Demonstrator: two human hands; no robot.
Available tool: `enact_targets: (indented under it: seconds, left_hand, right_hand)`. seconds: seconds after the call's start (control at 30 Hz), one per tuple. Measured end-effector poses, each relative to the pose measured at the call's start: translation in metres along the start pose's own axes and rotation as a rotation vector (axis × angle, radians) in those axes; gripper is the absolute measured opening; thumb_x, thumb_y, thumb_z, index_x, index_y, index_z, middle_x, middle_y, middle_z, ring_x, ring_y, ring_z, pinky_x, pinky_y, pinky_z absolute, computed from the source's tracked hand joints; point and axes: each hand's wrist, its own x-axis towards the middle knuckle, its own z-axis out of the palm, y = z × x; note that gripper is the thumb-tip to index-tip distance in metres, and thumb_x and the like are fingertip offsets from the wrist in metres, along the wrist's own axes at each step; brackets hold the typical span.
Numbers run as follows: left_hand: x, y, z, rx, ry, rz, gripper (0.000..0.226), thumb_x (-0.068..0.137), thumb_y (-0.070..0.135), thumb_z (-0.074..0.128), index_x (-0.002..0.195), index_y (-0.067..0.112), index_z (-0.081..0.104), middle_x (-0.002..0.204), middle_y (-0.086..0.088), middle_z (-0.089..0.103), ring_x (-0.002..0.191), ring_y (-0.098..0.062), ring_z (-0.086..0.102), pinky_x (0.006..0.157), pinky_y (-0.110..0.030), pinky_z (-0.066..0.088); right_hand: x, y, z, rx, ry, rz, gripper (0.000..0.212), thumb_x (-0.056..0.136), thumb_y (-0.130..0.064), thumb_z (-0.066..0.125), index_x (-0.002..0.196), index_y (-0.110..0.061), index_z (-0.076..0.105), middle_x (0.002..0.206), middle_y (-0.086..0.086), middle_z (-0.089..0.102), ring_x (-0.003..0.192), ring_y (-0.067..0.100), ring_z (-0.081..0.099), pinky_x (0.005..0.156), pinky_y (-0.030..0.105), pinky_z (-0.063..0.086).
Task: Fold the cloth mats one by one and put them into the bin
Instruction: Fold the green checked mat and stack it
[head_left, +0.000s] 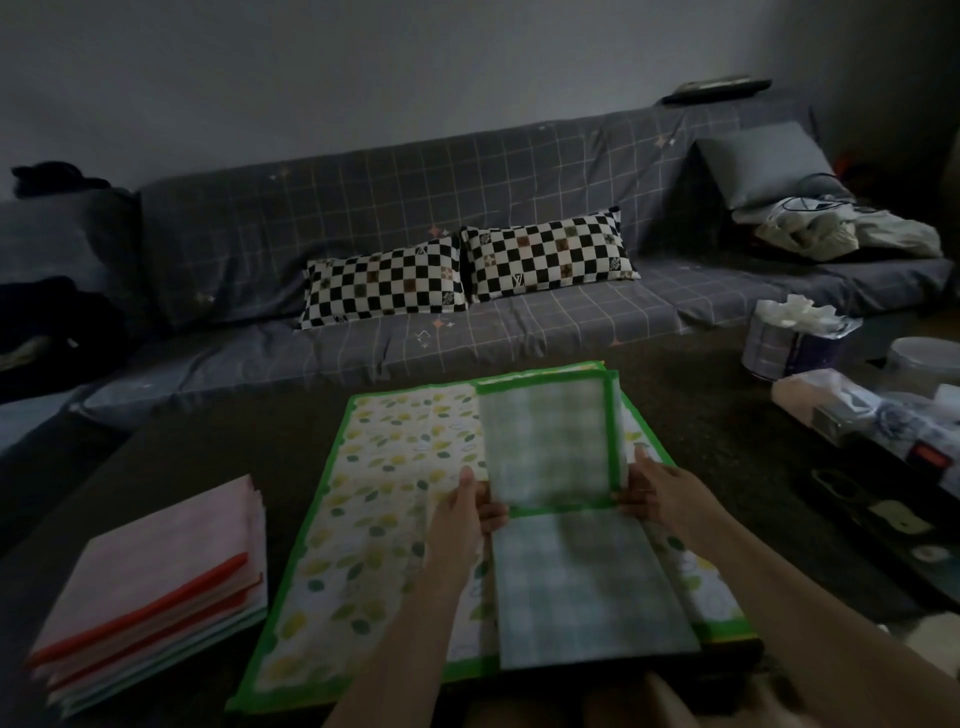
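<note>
Cloth of this kind looks thin, light and floppy, so it should bend wherever it is lifted and keep a crease only if pressed flat. Between the hands lies the checked mat (587, 582), already folded to a narrow strip, its far half raised and blurred, its near half lying flat toward the person on top of the leaf-print mat (395, 499) with the green border. The left hand (460, 512) pinches the strip's left edge at the fold line, thumb on top and fingers curled under; the right hand (657, 491) holds the right edge at the same line, though how its fingers close around the cloth is hard to tell. Taking it by both side edges seems wise, since a single grip would probably let the limp half sag and twist. Left of the left hand, well apart, sits a stack of folded mats (156, 587), pinkish with red edges. Beyond the right hand is a tissue pack (795, 338). No bin shows.
</note>
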Motion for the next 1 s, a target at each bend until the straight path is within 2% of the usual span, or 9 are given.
enact_targets:
  seconds: [0.1,0.2,0.33,0.5,0.67,0.73,0.87,0.93,1.0]
  left_hand:
    - [0.002,0.001,-0.005,0.001,-0.019,-0.026,0.055,0.098,0.043,0.039,0.074,0.000,0.061,0.055,-0.009,0.067,0.048,-0.019,0.063,0.064,-0.036,0.055]
    - [-0.003,0.002,-0.012,0.162,-0.026,0.021,0.059,0.097,0.051,0.037,0.072,0.007,0.068,0.071,-0.011,0.071,0.072,-0.028,0.067,0.080,-0.045,0.055]
    - [-0.013,0.003,-0.017,0.503,-0.112,0.210,0.061,0.103,0.042,0.026,0.077,0.017,0.075,0.082,0.004,0.070,0.082,-0.013,0.063,0.080,-0.025,0.047]
    - [-0.016,-0.008,-0.015,0.735,-0.101,0.328,0.047,0.102,0.034,0.031,0.081,0.023,0.072,0.092,0.012,0.066,0.093,-0.008,0.059,0.093,-0.027,0.041]
    - [-0.015,-0.015,-0.016,0.875,-0.125,0.468,0.033,0.100,0.029,0.038,0.090,0.022,0.069,0.100,0.007,0.062,0.101,-0.010,0.054,0.097,-0.030,0.041]
    - [-0.014,-0.018,-0.014,1.017,-0.165,0.532,0.033,0.099,0.031,0.039,0.100,0.019,0.070,0.106,0.003,0.061,0.108,-0.014,0.048,0.104,-0.034,0.033]
    - [-0.035,-0.015,0.005,1.338,-0.047,0.662,0.043,0.093,0.042,0.032,0.109,0.024,0.068,0.109,0.001,0.051,0.109,-0.020,0.040,0.098,-0.035,0.029]
    - [-0.043,-0.019,0.016,1.387,-0.126,0.651,0.042,0.096,0.040,0.030,0.119,0.025,0.061,0.120,-0.001,0.048,0.116,-0.021,0.038,0.105,-0.038,0.027]
    - [-0.047,-0.027,0.022,1.425,-0.204,0.594,0.062,0.090,0.046,0.012,0.139,0.026,0.045,0.145,-0.003,0.037,0.135,-0.022,0.027,0.115,-0.041,0.016]
  right_hand:
    - [-0.001,-0.002,-0.003,-0.072,0.006,0.012,0.049,0.095,-0.039,0.045,0.096,0.007,0.061,0.076,0.017,0.064,0.064,0.024,0.061,0.052,0.028,0.055]
    - [-0.008,-0.007,-0.008,-0.268,0.036,0.006,0.045,0.096,-0.038,0.046,0.091,0.004,0.063,0.071,0.012,0.063,0.063,0.021,0.058,0.050,0.024,0.049]
    - [-0.012,-0.009,-0.011,-0.658,0.005,-0.133,0.047,0.095,-0.046,0.043,0.083,-0.013,0.075,0.093,0.002,0.061,0.086,0.015,0.056,0.080,0.026,0.038]
    - [-0.014,-0.002,-0.013,-0.948,-0.098,-0.302,0.023,0.089,-0.032,0.059,0.093,-0.013,0.072,0.088,0.003,0.067,0.077,0.011,0.057,0.065,0.021,0.041]
    - [-0.010,0.011,-0.013,-1.065,-0.040,-0.418,0.009,0.084,-0.029,0.066,0.092,-0.029,0.067,0.100,-0.008,0.063,0.092,0.009,0.058,0.079,0.024,0.047]
    - [-0.013,0.015,-0.010,-1.126,-0.053,-0.454,0.020,0.085,-0.029,0.064,0.105,-0.027,0.066,0.110,-0.006,0.060,0.099,0.011,0.055,0.085,0.024,0.044]
    - [-0.021,0.021,0.009,-1.688,0.018,-0.579,0.040,0.093,-0.038,0.043,0.133,-0.038,0.045,0.130,-0.001,0.048,0.124,0.024,0.038,0.104,0.038,0.032]
    - [-0.027,0.027,0.021,-1.707,0.009,-0.593,0.041,0.096,-0.037,0.036,0.136,-0.036,0.041,0.136,-0.002,0.043,0.128,0.023,0.033,0.106,0.039,0.027]
    - [-0.030,0.040,0.026,-1.643,-0.028,-0.572,0.043,0.099,-0.036,0.030,0.141,-0.032,0.034,0.146,-0.004,0.035,0.136,0.020,0.026,0.111,0.036,0.021]
